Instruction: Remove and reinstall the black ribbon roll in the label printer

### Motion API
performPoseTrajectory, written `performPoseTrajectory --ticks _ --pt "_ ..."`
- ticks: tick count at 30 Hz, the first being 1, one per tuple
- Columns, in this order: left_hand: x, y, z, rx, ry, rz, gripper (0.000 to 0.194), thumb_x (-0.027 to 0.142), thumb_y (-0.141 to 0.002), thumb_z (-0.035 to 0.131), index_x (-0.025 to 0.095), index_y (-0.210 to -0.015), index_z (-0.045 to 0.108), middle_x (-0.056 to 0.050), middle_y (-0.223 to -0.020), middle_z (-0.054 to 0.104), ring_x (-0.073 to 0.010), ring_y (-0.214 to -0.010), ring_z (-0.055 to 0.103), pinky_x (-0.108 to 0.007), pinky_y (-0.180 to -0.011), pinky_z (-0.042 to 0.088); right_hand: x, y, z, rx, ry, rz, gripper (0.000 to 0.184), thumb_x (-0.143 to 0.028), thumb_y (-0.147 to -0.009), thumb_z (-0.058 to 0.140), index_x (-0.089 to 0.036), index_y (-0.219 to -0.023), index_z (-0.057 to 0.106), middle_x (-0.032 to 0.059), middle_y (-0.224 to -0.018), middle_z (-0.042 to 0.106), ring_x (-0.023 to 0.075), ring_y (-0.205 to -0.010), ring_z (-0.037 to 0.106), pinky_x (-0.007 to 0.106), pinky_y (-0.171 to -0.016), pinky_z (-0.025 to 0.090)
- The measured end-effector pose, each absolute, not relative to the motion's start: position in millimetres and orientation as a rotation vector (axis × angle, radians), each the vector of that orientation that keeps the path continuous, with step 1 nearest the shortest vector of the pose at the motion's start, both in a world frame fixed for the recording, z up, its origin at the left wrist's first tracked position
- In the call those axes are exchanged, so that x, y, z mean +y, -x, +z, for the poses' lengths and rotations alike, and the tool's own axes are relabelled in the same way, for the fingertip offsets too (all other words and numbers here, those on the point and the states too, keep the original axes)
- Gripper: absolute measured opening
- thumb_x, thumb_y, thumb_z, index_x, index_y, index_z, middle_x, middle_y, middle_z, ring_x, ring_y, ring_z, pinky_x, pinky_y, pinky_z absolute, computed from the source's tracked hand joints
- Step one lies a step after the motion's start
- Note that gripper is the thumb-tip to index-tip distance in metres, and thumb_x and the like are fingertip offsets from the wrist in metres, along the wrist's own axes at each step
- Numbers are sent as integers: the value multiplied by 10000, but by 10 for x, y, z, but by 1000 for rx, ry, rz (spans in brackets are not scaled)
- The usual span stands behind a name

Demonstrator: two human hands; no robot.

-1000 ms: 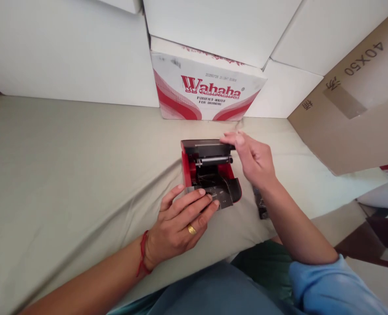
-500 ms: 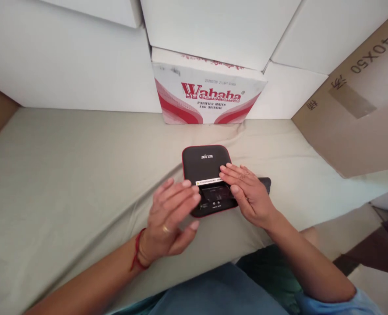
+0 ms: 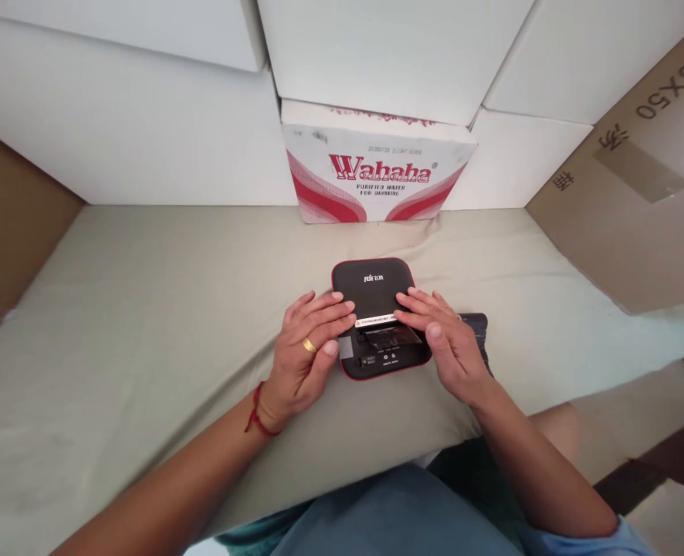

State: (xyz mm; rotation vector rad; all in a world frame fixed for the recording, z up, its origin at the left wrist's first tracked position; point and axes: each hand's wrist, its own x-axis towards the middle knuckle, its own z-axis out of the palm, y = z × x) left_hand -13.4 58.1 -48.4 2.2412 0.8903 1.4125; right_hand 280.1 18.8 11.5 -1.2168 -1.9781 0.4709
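A flat black device (image 3: pixel 374 289) with rounded corners and a red rim lies on the cloth. It has a pale logo, a white warning strip and a shiny dark window, where clear film seems to stick up; its exact kind I cannot tell. My left hand (image 3: pixel 310 340) rests along its left edge, fingertips on the top and fingers stretched out. Over the right edge lies my right hand (image 3: pixel 443 332), its fingers also extended and a little spread. Neither hand grips the device. Partly hidden behind my right hand is a dark flat object (image 3: pixel 478 328).
A pale green cloth (image 3: pixel 191 270) covers the surface. A Wahaha water carton (image 3: pixel 382 177) stands at the back against large white boxes (image 3: pixel 145 131). Brown cardboard rises at the right (image 3: pixel 637 201) and the left (image 3: pixel 23 224).
My left hand has come down from above the device's lower left corner to its left edge, and its fingers have flattened. My right hand stays at the right edge. The view has shifted slightly.
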Motion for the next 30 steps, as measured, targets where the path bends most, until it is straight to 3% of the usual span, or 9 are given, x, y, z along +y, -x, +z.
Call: performPoseTrajectory --ticks 3,5,8,10,13,18,22,27,30 --pt "594 145 -502 847 -2128 1350 367 298 -1210 548 332 -1454 819 -77 -1495 863 -287 -1544 736 -609 -1433 472 67 -2752 118 -2019 1104 380 472 -429 -1279 448 -318 -1496 853 80 -1605 837 283 -1579 747 597 -1476 413" --pt "591 125 -536 817 -1997 1338 390 359 -1192 608 352 -1544 776 -97 -1654 769 -315 -1671 630 -638 -1464 436 -61 -2725 87 -2063 1026 276 468 -418 -1263 462 -313 -1538 825 83 -1608 835 290 -1554 766 596 -1497 378" --pt "589 55 -595 796 -1746 1327 706 518 -1132 713 411 -1806 534 -94 -1960 441 -377 -1853 381 -688 -1517 331 -251 -2719 3 -2096 1010 127 497 -380 -1232 488 -303 -1641 759 90 -1539 871 307 -1513 789 598 -1449 460" --pt "598 3 -620 727 -1603 1286 910 576 -1094 753 480 -1896 333 -55 -2024 320 -381 -1866 362 -673 -1515 348 -339 -2734 -57 -2092 1024 75 539 -342 -1206 512 -290 -1703 713 93 -1500 888 311 -1488 800 584 -1388 540" --pt "609 -55 -627 631 -1477 1198 991 610 -1078 742 520 -1916 221 -26 -2025 333 -367 -1836 432 -640 -1488 419 -402 -2757 -122 -2070 1036 62 586 -309 -1171 549 -281 -1741 684 91 -1506 885 315 -1491 795 575 -1375 560" --pt "582 -82 -637 712 -1387 1140 1053 598 -1056 732 491 -1930 155 -9 -2059 229 -350 -1900 297 -626 -1512 386 -414 -2766 -156 -2072 1040 94 623 -293 -1157 571 -282 -1775 648 99 -1497 888 330 -1470 813 602 -1345 589" --pt "572 -96 -647 711 -1360 1105 1102 649 -1042 744 482 -1935 120 -27 -2066 196 -370 -1881 345 -612 -1469 465 -391 -2779 -106 -2099 1051 94 602 -303 -1159 577 -294 -1754 667 93 -1450 907 331 -1410 849 596 -1293 634" --pt "570 -123 -648 632 -1296 1098 1135 645 -1023 778 501 -1931 113 -16 -2058 231 -371 -1851 412 -601 -1472 463 -238 -2816 155 -2125 1012 174 450 -333 -1208 523 -272 -1548 812 94 -1350 937 319 -1287 894 562 -1219 678" --pt "568 -132 -683 630 -1295 1101 1097 612 -1040 733 465 -1938 120 -44 -2035 306 -390 -1812 475 -628 -1439 506 1 -2829 412 -2028 1145 311 366 -324 -1225 549 -291 -1391 873 85 -1326 941 293 -1171 922 481 -1074 737"
